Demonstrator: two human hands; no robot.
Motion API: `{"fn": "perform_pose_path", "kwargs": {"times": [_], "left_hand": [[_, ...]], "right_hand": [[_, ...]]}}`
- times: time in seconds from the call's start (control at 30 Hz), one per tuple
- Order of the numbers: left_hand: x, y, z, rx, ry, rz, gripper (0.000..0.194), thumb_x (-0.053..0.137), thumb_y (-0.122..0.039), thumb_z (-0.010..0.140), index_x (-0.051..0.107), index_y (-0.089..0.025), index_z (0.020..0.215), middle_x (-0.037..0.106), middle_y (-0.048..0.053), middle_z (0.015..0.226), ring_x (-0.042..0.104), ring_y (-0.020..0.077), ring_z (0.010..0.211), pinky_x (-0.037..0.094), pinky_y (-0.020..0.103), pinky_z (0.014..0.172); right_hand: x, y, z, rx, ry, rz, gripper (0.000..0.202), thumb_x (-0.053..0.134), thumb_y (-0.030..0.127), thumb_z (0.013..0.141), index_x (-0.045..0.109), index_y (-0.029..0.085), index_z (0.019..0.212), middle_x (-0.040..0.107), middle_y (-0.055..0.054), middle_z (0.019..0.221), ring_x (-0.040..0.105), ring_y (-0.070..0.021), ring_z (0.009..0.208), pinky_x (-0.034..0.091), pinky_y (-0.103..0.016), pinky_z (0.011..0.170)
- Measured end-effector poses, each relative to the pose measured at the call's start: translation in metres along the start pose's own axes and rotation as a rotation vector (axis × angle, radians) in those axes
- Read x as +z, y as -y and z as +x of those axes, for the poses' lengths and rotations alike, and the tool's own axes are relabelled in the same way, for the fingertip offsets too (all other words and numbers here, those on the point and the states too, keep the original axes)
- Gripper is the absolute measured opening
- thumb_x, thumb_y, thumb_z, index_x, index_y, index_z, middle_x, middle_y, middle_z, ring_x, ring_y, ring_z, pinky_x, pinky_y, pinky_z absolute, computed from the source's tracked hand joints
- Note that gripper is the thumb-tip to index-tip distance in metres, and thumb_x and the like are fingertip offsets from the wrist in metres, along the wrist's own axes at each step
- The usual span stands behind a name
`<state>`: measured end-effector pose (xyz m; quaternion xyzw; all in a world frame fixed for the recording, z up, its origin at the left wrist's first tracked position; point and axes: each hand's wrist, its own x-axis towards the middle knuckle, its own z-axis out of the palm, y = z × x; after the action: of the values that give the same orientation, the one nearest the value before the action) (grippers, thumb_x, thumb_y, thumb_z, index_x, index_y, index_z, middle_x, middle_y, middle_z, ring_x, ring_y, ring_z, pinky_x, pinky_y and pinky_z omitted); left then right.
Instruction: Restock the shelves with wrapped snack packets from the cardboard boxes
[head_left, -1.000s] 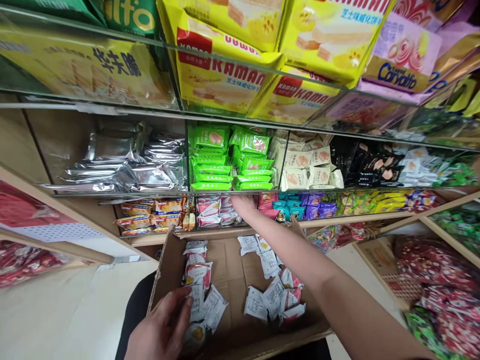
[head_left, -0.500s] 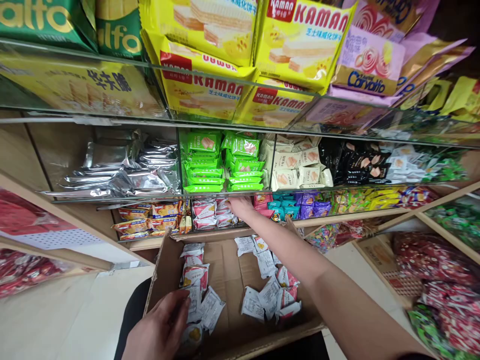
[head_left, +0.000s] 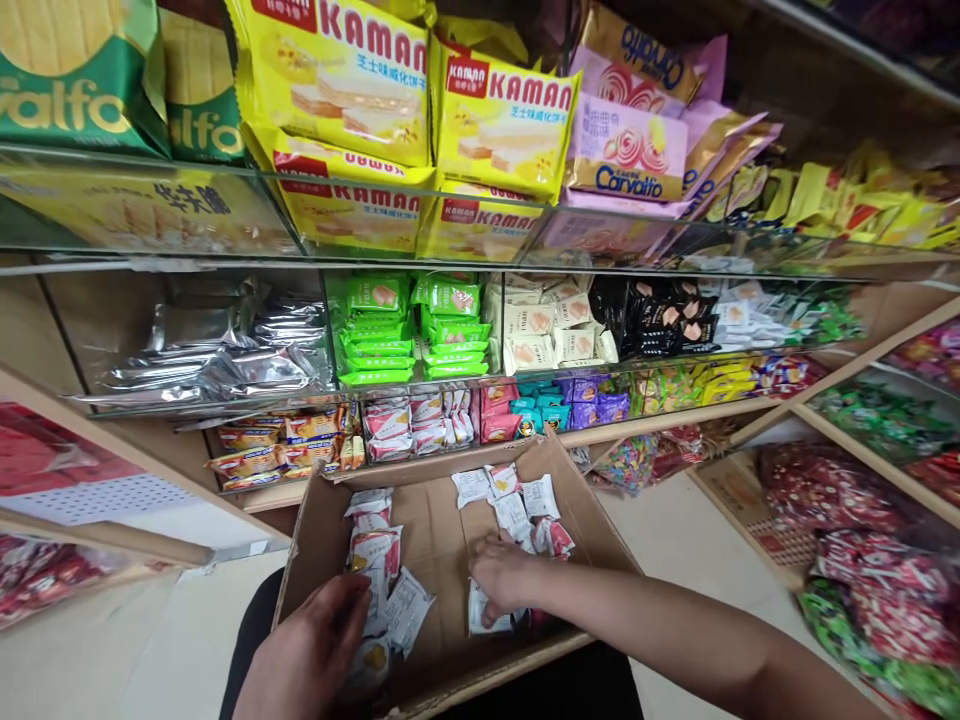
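Small white-and-pink wrapped packets (head_left: 409, 608) are strewn in an open brown cardboard box (head_left: 442, 525). Pick-up by R hand (head_left: 504, 577) is apparently underway, w/ a secure pinch called for next. L hand (head_left: 316, 642) is held at box's L side; whether the 2 grips are clamped can't be told.

Across the upper left and centre of the frame, "KAMAN" stands in red, and in white on red patches, on the yellow wafer packs (head_left: 506, 135), with blue "芝士味威化饼" below it. Right of these, the pink packs (head_left: 634, 150) read "Carvalfo", one upside down, while the green packs (head_left: 64, 90) at upper left show a cut-off "valfo". Print on the small white packets (head_left: 409, 610) at lower centre is illegible.
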<state>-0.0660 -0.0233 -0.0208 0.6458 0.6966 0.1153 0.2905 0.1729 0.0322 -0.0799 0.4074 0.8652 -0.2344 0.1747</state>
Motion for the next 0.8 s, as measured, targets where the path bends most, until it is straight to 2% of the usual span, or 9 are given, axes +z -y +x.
{"fn": "perform_pose_path", "kwargs": {"times": [0.13, 0.27, 0.37, 0.43, 0.47, 0.53, 0.6, 0.73, 0.8], "left_hand": [[0.003, -0.013, 0.005, -0.002, -0.044, -0.318, 0.032, 0.048, -0.047, 0.072, 0.059, -0.023, 0.091, 0.068, 0.002, 0.093, 0.064, 0.0191, 0.085, 0.049, 0.025, 0.072], [0.007, -0.042, 0.014, -0.027, -0.059, -0.601, 0.051, 0.058, -0.046, 0.064, 0.054, -0.018, 0.106, 0.062, 0.009, 0.109, 0.061, 0.0213, 0.092, 0.050, 0.029, 0.074], [0.008, -0.063, 0.018, -0.061, 0.013, -0.741, 0.058, 0.061, -0.045, 0.064, 0.048, -0.016, 0.112, 0.063, 0.010, 0.099, 0.063, 0.0200, 0.079, 0.051, 0.029, 0.061], [0.007, -0.075, 0.016, -0.040, 0.083, -0.837, 0.050, 0.060, -0.046, 0.066, 0.052, -0.015, 0.105, 0.066, 0.006, 0.083, 0.062, 0.0173, 0.067, 0.049, 0.026, 0.052], [0.007, -0.079, 0.015, -0.011, 0.098, -0.874, 0.044, 0.060, -0.044, 0.067, 0.054, -0.015, 0.099, 0.066, 0.004, 0.078, 0.061, 0.0163, 0.064, 0.049, 0.025, 0.051], [0.008, -0.088, 0.012, 0.056, 0.060, -0.916, 0.035, 0.065, -0.039, 0.064, 0.057, -0.017, 0.090, 0.066, 0.001, 0.074, 0.061, 0.0147, 0.064, 0.049, 0.024, 0.056], [0.012, -0.094, 0.010, 0.100, -0.025, -0.970, 0.031, 0.068, -0.033, 0.062, 0.058, -0.018, 0.088, 0.066, 0.000, 0.075, 0.061, 0.0139, 0.067, 0.049, 0.024, 0.062], [0.025, -0.099, 0.007, 0.089, -0.156, -1.152, 0.030, 0.068, -0.029, 0.063, 0.054, -0.021, 0.088, 0.067, -0.001, 0.076, 0.061, 0.0143, 0.075, 0.049, 0.025, 0.069], [0.028, -0.097, 0.005, 0.102, -0.173, -1.174, 0.027, 0.068, -0.028, 0.063, 0.055, -0.021, 0.085, 0.066, -0.002, 0.078, 0.061, 0.0138, 0.075, 0.048, 0.024, 0.069]], "right_hand": [[-0.021, -0.003, -0.002, -0.074, -0.073, 0.207, 0.015, 0.065, 0.026, 0.067, 0.060, 0.015, 0.075, 0.063, -0.005, 0.072, 0.058, -0.0194, 0.072, 0.039, -0.029, 0.064], [-0.047, 0.002, -0.009, -0.063, -0.260, 0.428, 0.020, 0.054, 0.025, 0.077, 0.053, 0.017, 0.094, 0.061, -0.001, 0.080, 0.055, -0.0108, 0.071, 0.038, -0.020, 0.060], [-0.059, 0.017, -0.020, -0.112, -0.477, 0.903, 0.028, 0.051, 0.024, 0.078, 0.049, 0.016, 0.105, 0.056, 0.000, 0.080, 0.052, -0.0086, 0.067, 0.040, -0.019, 0.059], [-0.063, 0.029, -0.028, -0.128, -0.606, 1.226, 0.027, 0.052, 0.025, 0.076, 0.052, 0.016, 0.101, 0.054, 0.001, 0.075, 0.049, -0.0084, 0.063, 0.039, -0.019, 0.056], [-0.064, 0.035, -0.031, -0.113, -0.657, 1.316, 0.023, 0.052, 0.026, 0.075, 0.054, 0.016, 0.096, 0.053, 0.001, 0.073, 0.048, -0.0082, 0.062, 0.039, -0.019, 0.055], [-0.064, 0.043, -0.035, -0.064, -0.744, 1.397, 0.016, 0.051, 0.030, 0.076, 0.055, 0.016, 0.082, 0.050, 0.002, 0.067, 0.045, -0.0082, 0.059, 0.037, -0.019, 0.054], [-0.061, 0.050, -0.037, -0.019, -0.847, 1.417, 0.020, 0.050, 0.036, 0.077, 0.051, 0.016, 0.072, 0.045, 0.003, 0.062, 0.042, -0.0082, 0.058, 0.035, -0.019, 0.053], [-0.054, 0.061, -0.036, 0.034, -1.083, 1.493, 0.020, 0.049, 0.037, 0.078, 0.047, 0.018, 0.073, 0.041, 0.004, 0.062, 0.038, -0.0084, 0.057, 0.033, -0.019, 0.053], [-0.052, 0.063, -0.036, 0.040, -1.099, 1.541, 0.017, 0.049, 0.035, 0.077, 0.048, 0.018, 0.074, 0.042, 0.004, 0.063, 0.039, -0.0087, 0.058, 0.034, -0.019, 0.054]]}}
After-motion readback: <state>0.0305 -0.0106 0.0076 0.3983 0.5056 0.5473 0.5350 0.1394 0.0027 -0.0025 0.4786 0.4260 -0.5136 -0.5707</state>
